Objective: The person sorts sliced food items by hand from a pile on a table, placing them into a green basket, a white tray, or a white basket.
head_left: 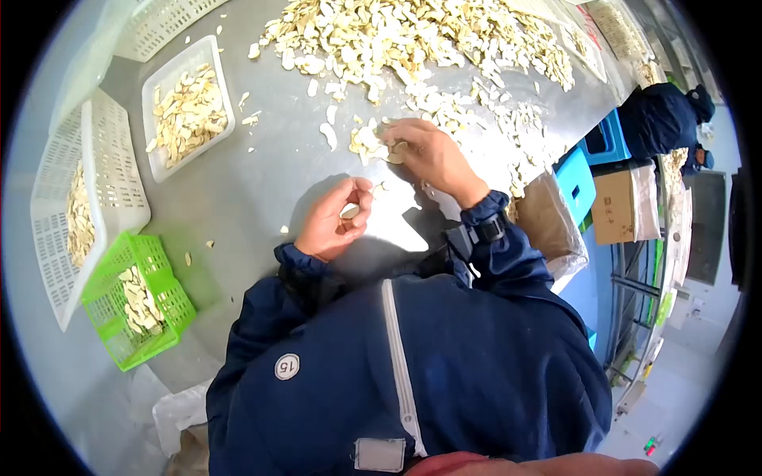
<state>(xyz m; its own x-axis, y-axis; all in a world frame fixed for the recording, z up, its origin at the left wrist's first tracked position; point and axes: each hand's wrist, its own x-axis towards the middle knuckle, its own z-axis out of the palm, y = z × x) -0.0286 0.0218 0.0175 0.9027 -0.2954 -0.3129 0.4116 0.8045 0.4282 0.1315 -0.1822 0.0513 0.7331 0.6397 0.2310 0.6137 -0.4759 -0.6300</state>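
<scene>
Pale dried slices lie in a large heap (397, 40) on the metal table (270, 119), with a looser spread reaching toward me. My left hand (337, 218) is over the table near my body, its fingers curled round a pale slice (349, 212). Farther forward and to the right, my right hand (432, 155) reaches palm down into a small cluster of slices (367, 143). Its fingertips are bent onto slices at the cluster's right side; whether it grips one is hard to tell.
A white tray (228, 111) of slices stands at the left, beside a white perforated basket (119, 159) and a green basket (171, 297). At the right are a blue stool (575, 186), a cardboard box (615, 208) and another person (659, 119) in dark clothing.
</scene>
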